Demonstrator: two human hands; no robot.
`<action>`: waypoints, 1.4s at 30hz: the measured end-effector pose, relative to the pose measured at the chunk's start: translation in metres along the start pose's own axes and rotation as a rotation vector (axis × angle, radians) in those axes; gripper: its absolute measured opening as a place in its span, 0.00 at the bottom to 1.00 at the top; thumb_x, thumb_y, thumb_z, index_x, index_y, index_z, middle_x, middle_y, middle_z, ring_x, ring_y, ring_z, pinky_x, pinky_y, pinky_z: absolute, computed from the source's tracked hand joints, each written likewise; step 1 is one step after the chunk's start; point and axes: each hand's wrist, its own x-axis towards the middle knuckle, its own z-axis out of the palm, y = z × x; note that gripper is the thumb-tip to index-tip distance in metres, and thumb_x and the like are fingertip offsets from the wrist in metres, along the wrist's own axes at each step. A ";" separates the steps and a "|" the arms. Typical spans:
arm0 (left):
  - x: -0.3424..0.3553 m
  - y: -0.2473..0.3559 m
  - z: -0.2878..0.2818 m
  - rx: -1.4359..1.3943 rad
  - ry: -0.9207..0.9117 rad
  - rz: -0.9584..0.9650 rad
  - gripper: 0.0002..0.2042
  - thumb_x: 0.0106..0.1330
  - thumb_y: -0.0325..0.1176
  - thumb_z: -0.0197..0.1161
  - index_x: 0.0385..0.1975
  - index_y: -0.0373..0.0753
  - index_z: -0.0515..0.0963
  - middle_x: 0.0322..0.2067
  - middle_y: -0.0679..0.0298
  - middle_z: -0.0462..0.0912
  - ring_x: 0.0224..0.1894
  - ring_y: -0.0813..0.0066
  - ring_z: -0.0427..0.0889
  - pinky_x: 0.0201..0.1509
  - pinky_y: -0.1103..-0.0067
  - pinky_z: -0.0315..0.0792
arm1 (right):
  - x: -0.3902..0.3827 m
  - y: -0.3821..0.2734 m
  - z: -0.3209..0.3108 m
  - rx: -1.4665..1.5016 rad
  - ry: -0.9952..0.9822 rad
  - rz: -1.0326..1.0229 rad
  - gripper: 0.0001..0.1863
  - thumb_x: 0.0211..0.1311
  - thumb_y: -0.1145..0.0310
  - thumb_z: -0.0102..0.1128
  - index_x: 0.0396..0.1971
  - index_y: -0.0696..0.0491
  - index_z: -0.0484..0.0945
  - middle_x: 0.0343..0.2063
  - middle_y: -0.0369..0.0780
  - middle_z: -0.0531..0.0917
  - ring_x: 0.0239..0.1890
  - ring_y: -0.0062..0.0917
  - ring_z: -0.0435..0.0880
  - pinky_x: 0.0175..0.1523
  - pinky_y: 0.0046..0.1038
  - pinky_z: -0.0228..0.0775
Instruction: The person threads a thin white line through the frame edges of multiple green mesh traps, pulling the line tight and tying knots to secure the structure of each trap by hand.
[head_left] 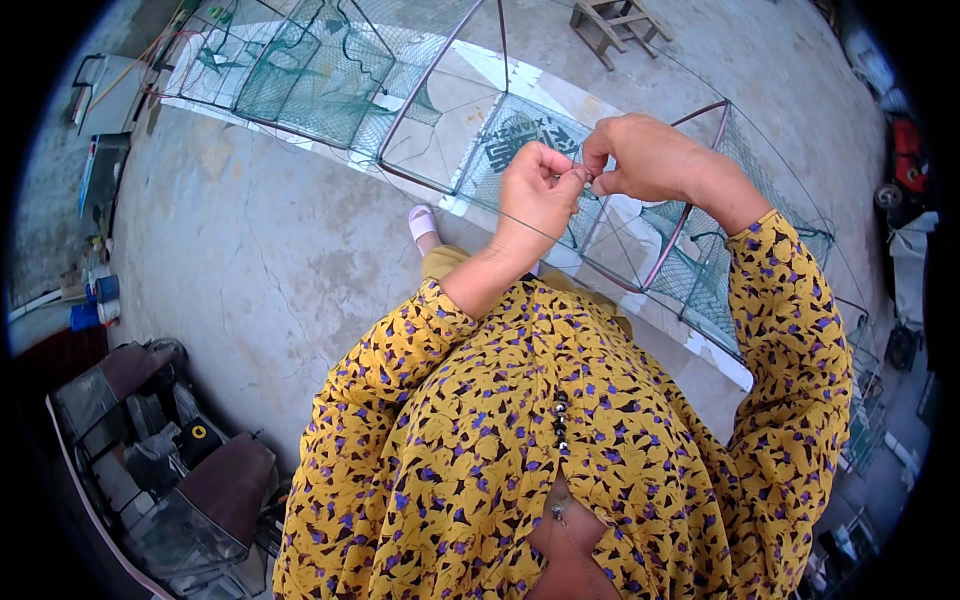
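A long net trap of green mesh on dark rectangular metal frames stretches across in front of me, from the upper left to the lower right. My left hand and my right hand meet above its middle section. Both are closed, thumbs and fingertips pinched together and nearly touching. A tiny dark bit shows between the fingertips, too small to name. One thin green cord crosses over my left wrist. Just right of my hands, a purplish frame bar slants through the mesh.
A pale printed sheet lies under the trap on the concrete floor. A small wooden stool stands at the far side. My foot wears a pink slipper. At lower left is a vehicle with brown seats; a red machine is at right.
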 end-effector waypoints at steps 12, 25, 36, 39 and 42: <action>-0.004 0.003 -0.004 -0.289 -0.190 -0.233 0.06 0.60 0.29 0.55 0.34 0.36 0.69 0.23 0.68 0.74 0.21 0.85 0.70 0.24 0.89 0.63 | -0.018 -0.013 -0.028 0.445 -0.236 -0.058 0.05 0.46 0.70 0.59 0.22 0.56 0.74 0.16 0.31 0.75 0.21 0.14 0.73 0.26 0.18 0.63; -0.016 0.011 0.000 -0.240 -0.139 -0.225 0.07 0.63 0.34 0.53 0.31 0.37 0.73 0.21 0.71 0.70 0.16 0.88 0.62 0.17 0.91 0.54 | -0.006 0.004 -0.022 0.442 -0.030 0.060 0.04 0.52 0.74 0.53 0.28 0.57 0.74 0.21 0.32 0.77 0.22 0.15 0.75 0.27 0.19 0.67; -0.015 0.016 -0.003 -0.311 -0.055 -0.378 0.06 0.61 0.31 0.51 0.27 0.37 0.73 0.17 0.71 0.68 0.11 0.87 0.57 0.12 0.88 0.48 | 0.000 -0.006 -0.010 0.152 -0.107 0.033 0.05 0.40 0.73 0.61 0.21 0.54 0.77 0.20 0.38 0.80 0.26 0.29 0.78 0.32 0.28 0.68; -0.012 0.017 -0.005 -0.305 -0.069 -0.455 0.06 0.59 0.30 0.51 0.26 0.36 0.74 0.16 0.72 0.67 0.10 0.87 0.57 0.11 0.87 0.48 | 0.000 -0.006 -0.008 0.071 -0.042 0.024 0.04 0.41 0.72 0.60 0.20 0.54 0.76 0.20 0.39 0.80 0.26 0.31 0.78 0.30 0.29 0.68; -0.006 0.020 -0.004 -0.263 -0.159 -0.528 0.07 0.59 0.31 0.51 0.27 0.37 0.76 0.15 0.73 0.67 0.10 0.88 0.57 0.11 0.87 0.47 | -0.002 -0.008 -0.008 0.088 0.016 0.093 0.03 0.42 0.71 0.58 0.19 0.53 0.76 0.21 0.40 0.80 0.27 0.33 0.79 0.31 0.30 0.68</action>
